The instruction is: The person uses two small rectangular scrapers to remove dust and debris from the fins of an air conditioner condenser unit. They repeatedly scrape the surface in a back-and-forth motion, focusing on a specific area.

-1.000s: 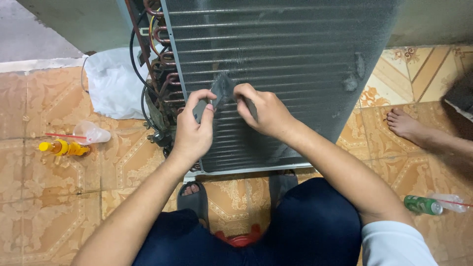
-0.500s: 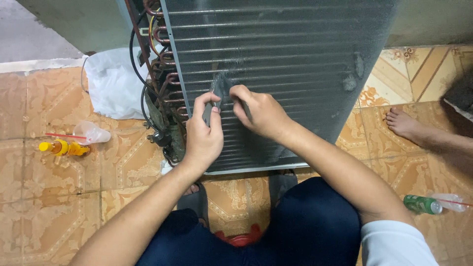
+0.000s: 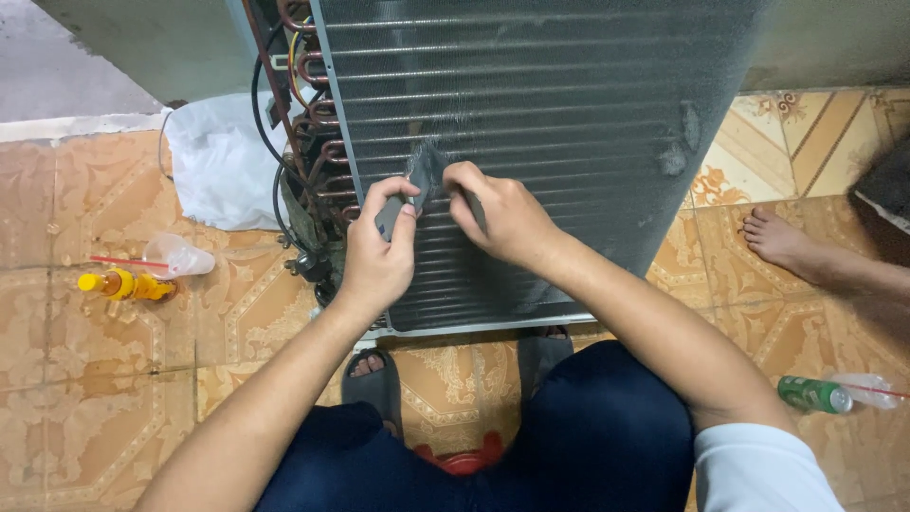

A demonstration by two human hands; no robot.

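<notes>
A dusty grey finned coil (image 3: 559, 104) with horizontal tubes stands in front of me on the tiled floor. My left hand (image 3: 377, 256) pinches a flat grey clump of dust (image 3: 393, 210) peeled off the fins. My right hand (image 3: 502, 216) rests against the fins just to the right, fingers curled on the other end of the same dust strip (image 3: 428, 169). Copper pipes and black cables (image 3: 303, 123) run down the coil's left edge.
A white plastic bag (image 3: 218, 161) lies left of the coil. A clear cup with a red straw (image 3: 175, 256) and a yellow bottle (image 3: 123, 284) lie on the floor at left. A green can (image 3: 813, 394) lies at right. Another person's bare foot (image 3: 782, 239) rests nearby.
Both hands shifted slightly right and down along the fins, drawing the dust strip further off the coil.
</notes>
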